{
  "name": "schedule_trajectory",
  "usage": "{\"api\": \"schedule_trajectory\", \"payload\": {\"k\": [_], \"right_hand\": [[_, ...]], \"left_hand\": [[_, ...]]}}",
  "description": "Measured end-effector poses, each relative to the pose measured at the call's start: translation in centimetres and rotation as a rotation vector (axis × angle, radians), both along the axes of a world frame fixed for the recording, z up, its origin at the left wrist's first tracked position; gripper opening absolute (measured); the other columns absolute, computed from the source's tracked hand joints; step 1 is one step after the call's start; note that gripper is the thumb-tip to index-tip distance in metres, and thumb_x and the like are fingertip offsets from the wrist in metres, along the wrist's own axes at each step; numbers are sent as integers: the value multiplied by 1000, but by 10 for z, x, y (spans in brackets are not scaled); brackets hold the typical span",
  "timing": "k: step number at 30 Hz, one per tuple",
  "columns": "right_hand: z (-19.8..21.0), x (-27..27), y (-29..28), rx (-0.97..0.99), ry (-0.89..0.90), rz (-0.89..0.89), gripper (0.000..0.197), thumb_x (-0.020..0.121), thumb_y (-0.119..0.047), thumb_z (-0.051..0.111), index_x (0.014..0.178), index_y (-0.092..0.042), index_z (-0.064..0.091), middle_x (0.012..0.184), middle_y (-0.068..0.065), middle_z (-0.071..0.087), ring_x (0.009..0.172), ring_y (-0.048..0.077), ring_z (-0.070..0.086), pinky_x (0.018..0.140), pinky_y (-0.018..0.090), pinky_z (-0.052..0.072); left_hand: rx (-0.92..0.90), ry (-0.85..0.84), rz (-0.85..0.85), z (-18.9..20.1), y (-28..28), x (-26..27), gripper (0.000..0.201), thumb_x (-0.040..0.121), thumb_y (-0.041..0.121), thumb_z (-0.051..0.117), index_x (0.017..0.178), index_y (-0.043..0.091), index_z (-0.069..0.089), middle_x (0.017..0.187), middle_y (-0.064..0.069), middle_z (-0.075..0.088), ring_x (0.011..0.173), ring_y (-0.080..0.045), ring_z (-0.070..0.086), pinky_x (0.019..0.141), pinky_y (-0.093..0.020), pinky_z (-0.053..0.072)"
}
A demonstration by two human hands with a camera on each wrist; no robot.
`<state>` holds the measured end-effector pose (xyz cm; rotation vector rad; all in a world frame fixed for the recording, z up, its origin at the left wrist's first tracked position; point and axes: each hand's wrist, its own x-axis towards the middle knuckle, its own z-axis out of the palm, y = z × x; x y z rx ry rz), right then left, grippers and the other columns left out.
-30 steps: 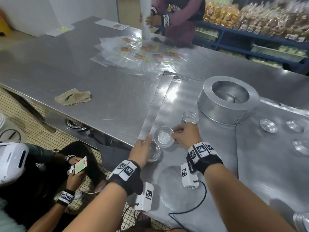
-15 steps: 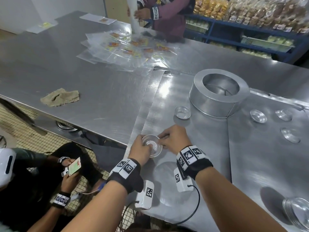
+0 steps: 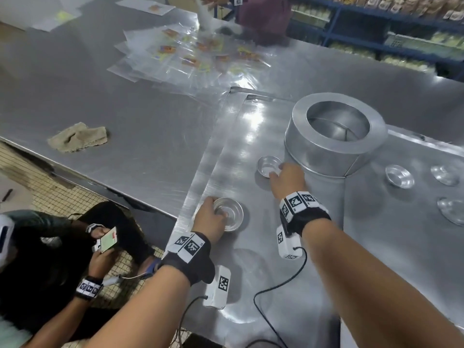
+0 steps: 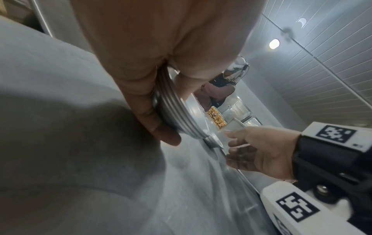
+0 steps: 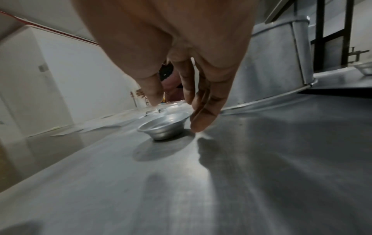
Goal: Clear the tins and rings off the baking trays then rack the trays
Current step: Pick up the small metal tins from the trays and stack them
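The head view looks down and forward over the table (image 3: 140,116) and both forearms. Each wrist view sits low and close behind its hand, facing along the fingers. All three share the baking tray (image 3: 241,151).

Your silver tins (image 3: 268,166) gleam on a grey steel baking tray (image 3: 233,151); black-and-white checkered wristbands (image 3: 300,203) contrast with a tan cloth (image 3: 77,140) and blue shelves (image 3: 376,18).
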<state>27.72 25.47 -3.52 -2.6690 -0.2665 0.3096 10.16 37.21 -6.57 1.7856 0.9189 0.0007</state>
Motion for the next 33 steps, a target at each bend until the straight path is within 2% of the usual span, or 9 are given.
{"api": "schedule_trajectory", "payload": {"k": [5,9,12,16,20,24,28,30,33], "right_hand": [[-12,39,0,12,79,-48,41,90,-37,64,103,2,62,106,23,65,97,34,64,66,28,37],[-13,52,3,34,114,-42,24,85,-17,68,99,3,68,97,19,69,90,32,68,66,29,49],[-20,57,1,184,191,-86,18,73,6,63,88,3,72,86,21,73,77,35,72,73,45,61],[-14,47,-7,336,223,-128,17,74,7,63,77,-8,71,81,16,74,67,30,73,64,42,62],[3,21,-13,490,247,-104,26,75,11,63,97,1,72,89,15,72,63,25,71,52,29,60],[23,-11,-17,566,246,-27,23,77,9,61,95,1,72,80,17,70,59,24,68,51,28,60],[37,-42,-24,574,202,34,21,76,6,64,92,-3,74,72,13,66,50,19,65,47,24,57],[40,-53,-29,546,168,58,21,76,4,65,91,-6,76,74,12,68,53,16,66,47,23,57],[43,-66,-39,511,132,85,22,76,2,65,91,-8,77,75,10,70,55,14,67,48,23,57]], "left_hand": [[-20,5,18,0,-4,14,24,90,4,59,110,17,55,101,-5,66,97,-25,63,89,-38,50],[-21,25,27,2,-5,23,25,89,6,61,112,14,57,104,-6,68,99,-25,63,92,-40,51],[-45,19,41,4,-6,27,24,88,5,60,110,15,57,105,-8,68,100,-26,64,94,-43,51],[-102,31,65,8,-7,28,23,86,9,59,108,14,58,103,-10,68,99,-29,64,93,-45,52],[-189,4,147,9,-11,29,28,81,39,59,101,19,61,103,-7,69,100,-28,65,97,-51,50],[-208,-33,176,20,-17,26,72,75,75,46,110,15,62,109,-5,69,104,-26,64,102,-47,46],[-261,-64,143,30,-25,23,93,56,89,51,111,14,59,109,-6,68,103,-27,65,97,-48,50],[-300,-72,131,31,-29,22,85,61,82,63,111,14,57,112,-9,68,101,-29,68,90,-51,55],[-397,-120,112,44,-39,19,49,83,34,71,118,6,52,117,-19,63,95,-36,70,68,-45,62]]}}
